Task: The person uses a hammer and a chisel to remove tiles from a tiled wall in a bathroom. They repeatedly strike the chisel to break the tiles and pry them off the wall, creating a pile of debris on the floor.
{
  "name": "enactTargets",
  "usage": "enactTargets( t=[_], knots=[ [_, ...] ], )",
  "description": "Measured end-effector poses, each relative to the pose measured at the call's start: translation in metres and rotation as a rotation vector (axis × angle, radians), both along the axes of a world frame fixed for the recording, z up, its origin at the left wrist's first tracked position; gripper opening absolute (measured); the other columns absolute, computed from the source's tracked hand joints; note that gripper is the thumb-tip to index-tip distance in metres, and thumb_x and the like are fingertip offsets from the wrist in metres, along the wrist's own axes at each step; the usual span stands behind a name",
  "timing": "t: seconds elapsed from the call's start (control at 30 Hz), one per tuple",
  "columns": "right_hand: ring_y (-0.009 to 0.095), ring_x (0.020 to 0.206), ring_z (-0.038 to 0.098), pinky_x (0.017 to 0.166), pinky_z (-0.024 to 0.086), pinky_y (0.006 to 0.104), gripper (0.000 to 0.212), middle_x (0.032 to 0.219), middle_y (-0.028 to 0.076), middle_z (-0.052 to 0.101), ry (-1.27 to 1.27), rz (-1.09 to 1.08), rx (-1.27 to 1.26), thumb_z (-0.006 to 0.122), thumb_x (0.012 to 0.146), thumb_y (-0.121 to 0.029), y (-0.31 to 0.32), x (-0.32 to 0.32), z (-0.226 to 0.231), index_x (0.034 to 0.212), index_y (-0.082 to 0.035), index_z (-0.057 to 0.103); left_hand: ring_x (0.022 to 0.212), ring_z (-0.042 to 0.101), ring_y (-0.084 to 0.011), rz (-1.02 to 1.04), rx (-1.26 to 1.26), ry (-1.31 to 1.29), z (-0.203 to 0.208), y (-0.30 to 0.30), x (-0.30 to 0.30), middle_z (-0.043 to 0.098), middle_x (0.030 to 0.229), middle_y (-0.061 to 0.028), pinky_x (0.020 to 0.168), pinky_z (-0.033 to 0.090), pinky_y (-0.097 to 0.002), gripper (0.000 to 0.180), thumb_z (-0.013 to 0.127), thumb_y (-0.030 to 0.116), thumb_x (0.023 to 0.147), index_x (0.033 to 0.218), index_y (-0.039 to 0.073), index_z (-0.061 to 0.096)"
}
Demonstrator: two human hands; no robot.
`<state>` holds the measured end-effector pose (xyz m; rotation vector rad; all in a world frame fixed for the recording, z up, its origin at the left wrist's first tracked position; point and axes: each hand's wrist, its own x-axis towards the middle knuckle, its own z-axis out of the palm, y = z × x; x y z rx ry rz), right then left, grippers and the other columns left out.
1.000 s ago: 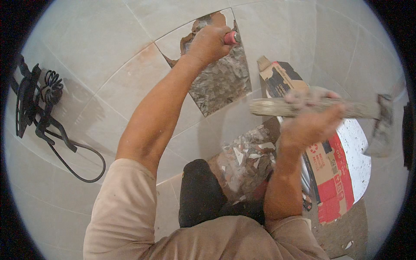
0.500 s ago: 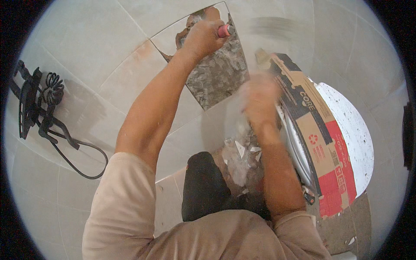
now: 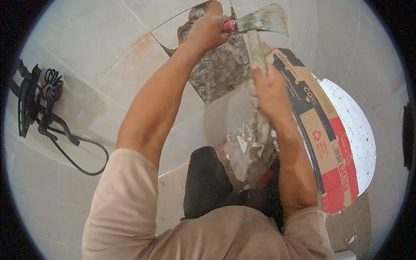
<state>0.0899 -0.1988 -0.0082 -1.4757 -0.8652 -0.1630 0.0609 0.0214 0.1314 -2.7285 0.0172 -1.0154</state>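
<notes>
Two closed grips show: the left hand (image 3: 209, 32) holds a red-handled tool (image 3: 229, 26), its far end hidden, and the right hand (image 3: 271, 89) holds a hatchet (image 3: 259, 52) by the handle, the back of its head right at the red tool's butt; whether they touch I cannot tell. The left hand is over an opened patch (image 3: 219, 78) among pale tiles (image 3: 104, 39). Most of the patch appears already stripped to a rough grey surface; a tile remnant (image 3: 169, 34) is left at its upper left. Broken rubble (image 3: 249, 158) lies below, near a cardboard box (image 3: 323, 130).
</notes>
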Motion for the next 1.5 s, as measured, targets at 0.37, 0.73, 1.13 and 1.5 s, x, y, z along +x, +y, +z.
enactTargets(
  t=[0.37, 0.73, 1.13, 1.5],
  knots=[
    [0.013, 0.045, 0.049, 0.042, 0.044, 0.0307, 0.035, 0.065, 0.001, 0.05, 0.25, 0.087, 0.029, 0.048, 0.107, -0.04, 0.001, -0.001, -0.001, 0.105, -0.005, 0.055, 0.082, 0.069, -0.0433, 0.014, 0.016, 0.012, 0.002, 0.0, 0.006, 0.07, 0.083, -0.0221, 0.074, 0.055, -0.0517, 0.02, 0.073, 0.025, 0.081, 0.09, 0.007, 0.071],
    [0.014, 0.047, 0.05, 0.043, 0.047, 0.0328, 0.034, 0.065, 0.001, 0.049, 0.329, 0.114, 0.263, 0.046, 0.107, -0.041, 0.013, 0.006, 0.003, 0.102, -0.008, 0.053, 0.084, 0.07, -0.0419, 0.022, -0.018, 0.014, 0.001, 0.001, 0.01, 0.071, 0.085, -0.0211, 0.075, 0.055, -0.0523, 0.019, 0.071, 0.021, 0.079, 0.092, 0.008, 0.072],
    [0.016, 0.043, 0.048, 0.04, 0.045, 0.0343, 0.034, 0.063, 0.002, 0.05, 0.418, 0.177, 0.112, 0.044, 0.108, -0.038, 0.009, 0.002, 0.009, 0.098, -0.006, 0.051, 0.089, 0.07, -0.0409, 0.12, -0.006, 0.041, 0.003, 0.008, 0.008, 0.072, 0.089, -0.0197, 0.08, 0.056, -0.0515, 0.019, 0.072, 0.022, 0.079, 0.094, 0.009, 0.074],
    [0.016, 0.04, 0.046, 0.038, 0.043, 0.0345, 0.035, 0.062, 0.003, 0.049, 0.584, 0.374, 0.044, 0.047, 0.107, -0.04, 0.003, 0.005, 0.018, 0.098, -0.007, 0.049, 0.089, 0.071, -0.0401, 0.128, -0.026, 0.068, -0.001, 0.01, 0.005, 0.073, 0.09, -0.0199, 0.08, 0.056, -0.0509, 0.021, 0.073, 0.024, 0.079, 0.096, 0.01, 0.075]
  ],
)
